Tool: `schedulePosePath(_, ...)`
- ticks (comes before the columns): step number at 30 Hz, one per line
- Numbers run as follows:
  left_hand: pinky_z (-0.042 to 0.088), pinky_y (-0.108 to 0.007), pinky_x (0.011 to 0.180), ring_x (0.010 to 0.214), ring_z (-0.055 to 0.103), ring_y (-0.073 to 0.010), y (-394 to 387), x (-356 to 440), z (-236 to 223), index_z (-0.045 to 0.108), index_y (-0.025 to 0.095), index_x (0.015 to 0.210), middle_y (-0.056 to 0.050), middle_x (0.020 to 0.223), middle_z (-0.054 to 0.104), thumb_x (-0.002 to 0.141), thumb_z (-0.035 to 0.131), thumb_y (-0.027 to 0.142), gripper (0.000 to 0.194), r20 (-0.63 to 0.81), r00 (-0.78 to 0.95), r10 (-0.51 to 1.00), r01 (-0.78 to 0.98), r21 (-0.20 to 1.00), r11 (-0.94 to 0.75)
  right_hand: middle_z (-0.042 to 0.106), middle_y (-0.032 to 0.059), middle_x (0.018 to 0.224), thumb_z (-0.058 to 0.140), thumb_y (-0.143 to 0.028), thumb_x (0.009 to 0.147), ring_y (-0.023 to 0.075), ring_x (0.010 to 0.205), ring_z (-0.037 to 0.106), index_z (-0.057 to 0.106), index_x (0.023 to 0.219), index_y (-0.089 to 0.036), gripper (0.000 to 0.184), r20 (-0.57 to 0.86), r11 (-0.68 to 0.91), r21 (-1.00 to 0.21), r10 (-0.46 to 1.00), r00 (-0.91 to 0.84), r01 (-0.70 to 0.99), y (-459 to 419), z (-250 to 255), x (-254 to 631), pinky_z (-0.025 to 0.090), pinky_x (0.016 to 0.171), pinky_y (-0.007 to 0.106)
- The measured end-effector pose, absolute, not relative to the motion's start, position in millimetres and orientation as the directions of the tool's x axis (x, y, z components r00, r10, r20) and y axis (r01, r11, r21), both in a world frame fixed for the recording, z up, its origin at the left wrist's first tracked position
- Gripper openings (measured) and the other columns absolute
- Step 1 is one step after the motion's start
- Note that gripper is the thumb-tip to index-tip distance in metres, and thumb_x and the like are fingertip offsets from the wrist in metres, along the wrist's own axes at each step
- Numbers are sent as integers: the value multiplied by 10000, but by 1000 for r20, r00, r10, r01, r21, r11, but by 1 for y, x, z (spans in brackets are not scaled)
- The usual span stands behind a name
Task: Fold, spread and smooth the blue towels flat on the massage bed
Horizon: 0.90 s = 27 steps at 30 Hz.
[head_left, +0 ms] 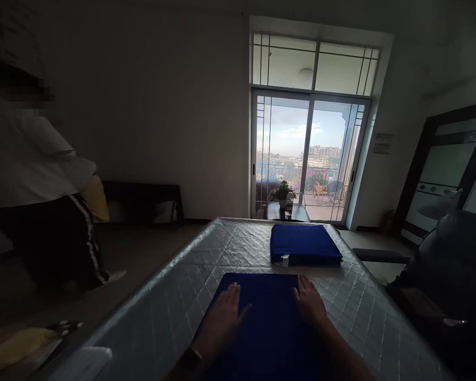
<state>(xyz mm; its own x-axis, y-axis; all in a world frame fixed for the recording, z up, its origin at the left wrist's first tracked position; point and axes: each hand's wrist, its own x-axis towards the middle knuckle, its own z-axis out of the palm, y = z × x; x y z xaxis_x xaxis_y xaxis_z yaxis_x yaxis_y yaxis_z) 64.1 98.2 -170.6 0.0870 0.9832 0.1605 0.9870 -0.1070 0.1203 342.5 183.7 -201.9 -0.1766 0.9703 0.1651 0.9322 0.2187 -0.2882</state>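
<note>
Nearest, at the left edge, lay a yellow cloth [19, 345], well apart from the hands. On the silver quilted surface [170, 317], in the near middle, a dark blue cloth [265, 328] lay flat, its near end running out of view, so whether it was fully folded could not be told. The left hand [224, 313], blurred, was spread over its left part, and the right hand [310, 302] lay at its far right corner; each grip was released, fingers outstretched and clenched on nothing, as if smoothing. The far edge looked straight, so work on this piece seemed well advanced, with perhaps some flattening or a last fold left. Just beyond it and to the right, apart from it, sat a second blue cloth [303, 241], folded into a thick block with a white tag [285, 260] at its near edge; that one looked finished. Off to the left stood a person [27, 159] in a white top, and farthest away a bottle [289, 203] and a potted plant [283, 192] stood before glass doors [283, 132].
</note>
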Motion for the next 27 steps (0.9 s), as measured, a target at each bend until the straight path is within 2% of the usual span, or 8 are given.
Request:
schedulePosePath(2,289,-477,1251,1520,321,-306,108,102,-169,390,25,1542,-190,1616,361,1036,232,606,787,172,220,960,964,113,-241,258,129,1672,211,-396,1034,215,1569,160,291,1592,-31,671,164,221,-281,970,-180,934,184,-202,343,121,1272,379)
schedulePosePath(5,281,-453,1259,1514,345,-270,130,163,-171,433,80,1536,-155,1605,411,1052,200,571,729,214,337,917,909,181,-377,255,133,1671,212,-347,1032,220,1570,157,291,1591,-31,647,158,246,-243,965,-212,939,183,-202,345,134,1267,385)
schedulePosePath(8,260,-439,1267,1532,309,-251,153,206,-177,415,82,1548,-146,1622,384,1058,117,533,730,234,349,907,873,271,-406,230,102,1681,236,-273,1013,216,1573,140,303,1601,-91,619,145,284,-208,955,-257,936,182,-201,347,130,1266,395)
schedulePosePath(11,246,-453,1270,1542,284,-263,168,218,-185,419,74,1547,-161,1626,371,1055,101,518,735,233,320,918,873,304,-381,211,93,1686,240,-259,1005,205,1573,137,277,1611,-102,627,134,267,-214,961,-243,940,183,-201,348,136,1266,392)
schedulePosePath(16,242,-520,1259,1537,289,-306,174,176,-196,408,101,1558,-175,1629,358,1039,181,599,754,221,250,943,917,257,-303,234,123,1678,185,-345,1027,210,1571,152,272,1596,-29,657,131,226,-260,972,-198,939,183,-198,345,122,1270,382)
schedulePosePath(22,183,-506,1266,1554,239,-297,172,80,-189,359,88,1576,-160,1649,324,1016,80,648,840,147,74,986,978,183,-100,231,113,1684,170,-370,1030,202,1572,144,251,1606,-44,667,126,202,-317,977,-170,927,179,-194,344,101,1271,376)
schedulePosePath(27,187,-499,1263,1560,219,-307,168,30,-185,287,43,1591,-177,1672,236,995,107,698,904,123,-15,992,975,220,-13,235,117,1682,180,-367,1024,203,1571,149,275,1598,-34,671,131,207,-291,976,-176,934,179,-195,343,104,1271,372)
